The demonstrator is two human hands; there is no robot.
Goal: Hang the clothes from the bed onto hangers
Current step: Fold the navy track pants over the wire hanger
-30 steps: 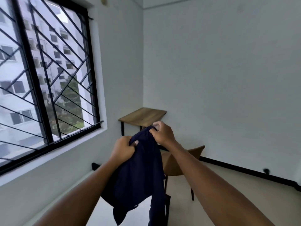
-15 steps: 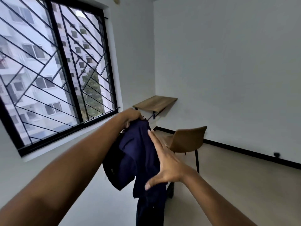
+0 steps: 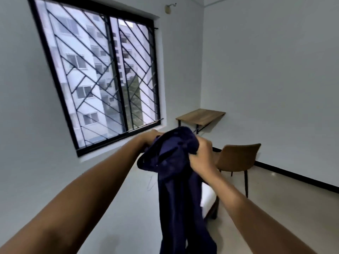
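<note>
Two hands hold one navy garment (image 3: 176,180) up in mid-air: right hand (image 3: 203,153) fisted round its bunched top, left hand (image 3: 150,136) gripping the far edge, fingers buried in cloth. Beyond: one chair (image 3: 238,156), one wall desk (image 3: 200,116), one barred window (image 3: 102,79).

Gripping the top of the dark blue garment (image 3: 176,162) again with the right hand (image 3: 201,154), fingers curled into the cloth, after lying flat and straight-fingered beside it half a second ago. Pushed further out with the left hand (image 3: 152,136), now half hidden behind the bunched cloth. Swung leftward and up with the view: whole window (image 3: 102,76) in frame, table (image 3: 200,116) and chair (image 3: 236,156) shifted right, and a white bed corner (image 3: 207,197) showing under the right forearm.
</note>
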